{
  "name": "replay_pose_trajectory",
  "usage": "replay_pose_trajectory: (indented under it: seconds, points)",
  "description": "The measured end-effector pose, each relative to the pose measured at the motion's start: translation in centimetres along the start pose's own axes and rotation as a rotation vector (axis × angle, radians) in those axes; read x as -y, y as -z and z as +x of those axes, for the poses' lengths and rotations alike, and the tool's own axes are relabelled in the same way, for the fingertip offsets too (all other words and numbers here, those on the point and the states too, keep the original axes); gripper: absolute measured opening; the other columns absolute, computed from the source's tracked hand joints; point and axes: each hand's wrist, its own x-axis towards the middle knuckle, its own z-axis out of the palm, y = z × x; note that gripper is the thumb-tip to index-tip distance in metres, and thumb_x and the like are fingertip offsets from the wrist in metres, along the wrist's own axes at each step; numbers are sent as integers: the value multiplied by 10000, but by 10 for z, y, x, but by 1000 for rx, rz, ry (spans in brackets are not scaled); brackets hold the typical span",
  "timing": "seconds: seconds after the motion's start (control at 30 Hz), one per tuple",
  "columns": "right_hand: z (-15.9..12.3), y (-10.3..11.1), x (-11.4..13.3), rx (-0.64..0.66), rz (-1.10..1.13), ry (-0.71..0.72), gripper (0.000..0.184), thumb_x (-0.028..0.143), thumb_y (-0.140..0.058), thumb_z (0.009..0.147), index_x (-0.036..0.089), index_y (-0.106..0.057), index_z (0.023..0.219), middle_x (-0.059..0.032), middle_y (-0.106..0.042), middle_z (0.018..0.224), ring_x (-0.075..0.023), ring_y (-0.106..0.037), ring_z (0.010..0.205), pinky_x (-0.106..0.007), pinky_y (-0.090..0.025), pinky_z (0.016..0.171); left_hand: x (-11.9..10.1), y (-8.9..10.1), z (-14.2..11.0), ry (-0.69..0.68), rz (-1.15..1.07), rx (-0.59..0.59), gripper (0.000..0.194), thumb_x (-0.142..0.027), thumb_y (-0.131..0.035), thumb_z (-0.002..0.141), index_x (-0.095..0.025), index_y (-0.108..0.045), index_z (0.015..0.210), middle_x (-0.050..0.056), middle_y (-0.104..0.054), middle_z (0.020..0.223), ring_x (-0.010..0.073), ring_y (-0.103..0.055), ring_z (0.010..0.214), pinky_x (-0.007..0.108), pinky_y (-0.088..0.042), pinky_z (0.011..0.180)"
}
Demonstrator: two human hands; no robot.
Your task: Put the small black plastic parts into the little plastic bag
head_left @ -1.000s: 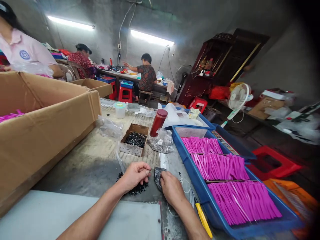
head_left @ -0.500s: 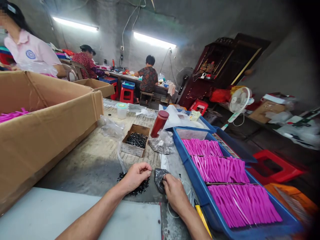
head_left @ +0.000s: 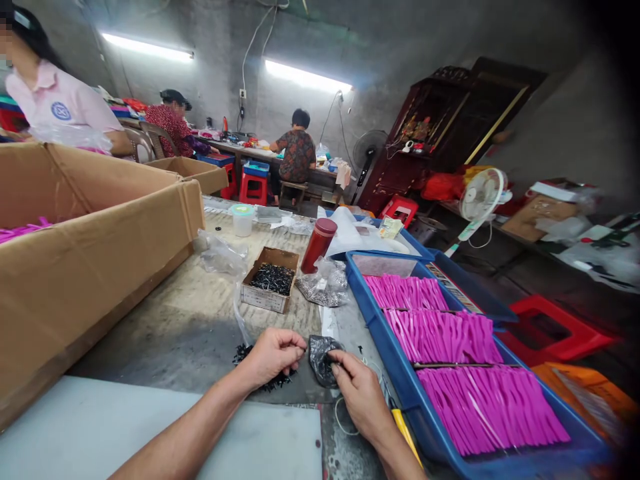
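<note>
My left hand (head_left: 276, 359) is closed in a pinch above a pile of small black parts (head_left: 243, 352) on the worktable. Whatever its fingertips hold is too small to make out. My right hand (head_left: 359, 388) has thumb and fingers drawn together at the right side of a small bag (head_left: 320, 357) of dark material. Its fingertips touch the bag's contents or edge, and what is between them is hidden. Beyond both hands stands a small open cardboard box (head_left: 271, 279) filled with short black pieces.
A large cardboard box (head_left: 100, 267) borders the left side. On the right lies a blue tray (head_left: 370, 313) with rows of magenta strips (head_left: 485, 407). A yellow-handled tool (head_left: 406, 433), red cylinder (head_left: 319, 245) and white board (head_left: 150, 427) are near. Several people sit beyond.
My right hand has shifted slightly right along the bag, its fingers now less wrapped over it. My left hand has moved a little to the right, still pinched. The view has tilted slightly.
</note>
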Motion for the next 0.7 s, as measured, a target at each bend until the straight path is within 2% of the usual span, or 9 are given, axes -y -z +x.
replay_pose_trajectory:
  seconds: [0.2,0.37,0.7]
  points:
    - [-4,-2,-1,-45,122,-12,263,165,-441,732,183,-626,917,-58,-638,890,-192,-564,847,-284,-439,735,-1,-3,-2,9,-67,32,149,-182,-535,618,-92,-600,717,-44,-514,432,39,-417,352,150,-341,380]
    - [-5,-2,0,-17,160,3,289,147,-418,744,195,-623,942,-51,-614,856,-177,-548,833,-279,-429,736,0,-4,0,-9,-130,87,143,-213,-545,646,-86,-572,707,-19,-543,474,47,-454,383,152,-367,391]
    - [-6,-6,8,11,234,-52,216,157,-384,745,174,-585,824,-11,-545,683,-147,-496,636,-242,-393,580,0,-9,-3,-16,-226,142,235,-345,-531,693,-130,-460,755,13,-560,639,85,-527,458,157,-363,369]
